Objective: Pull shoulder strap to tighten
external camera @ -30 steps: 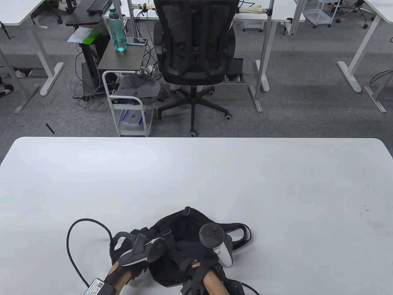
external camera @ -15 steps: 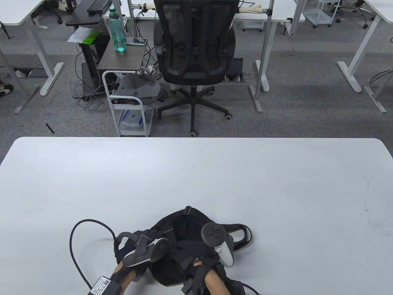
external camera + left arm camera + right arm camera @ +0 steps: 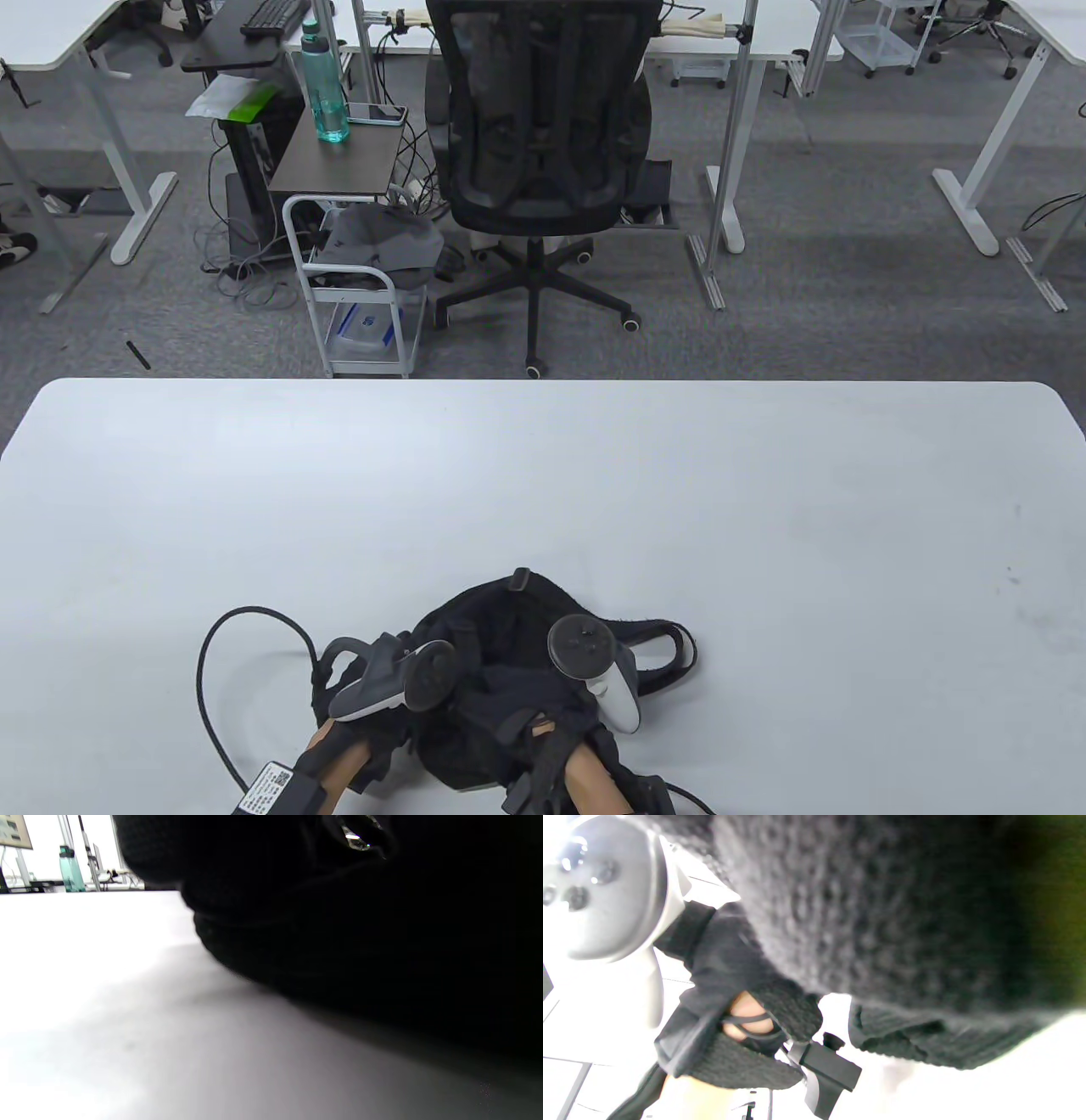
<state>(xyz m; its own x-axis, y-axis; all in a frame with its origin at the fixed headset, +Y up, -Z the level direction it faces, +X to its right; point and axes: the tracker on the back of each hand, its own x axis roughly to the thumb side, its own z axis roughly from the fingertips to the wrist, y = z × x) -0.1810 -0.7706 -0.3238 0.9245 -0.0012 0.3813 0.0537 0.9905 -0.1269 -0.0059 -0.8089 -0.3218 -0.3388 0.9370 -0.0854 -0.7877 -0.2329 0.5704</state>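
Table view: both hands, left hand and right hand, rest on the black bag; grip unclear.

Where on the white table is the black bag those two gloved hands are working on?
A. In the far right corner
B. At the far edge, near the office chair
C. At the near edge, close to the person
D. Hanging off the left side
C: in the table view the black bag lies at the near edge of the white table, with the left hand and right hand on it.
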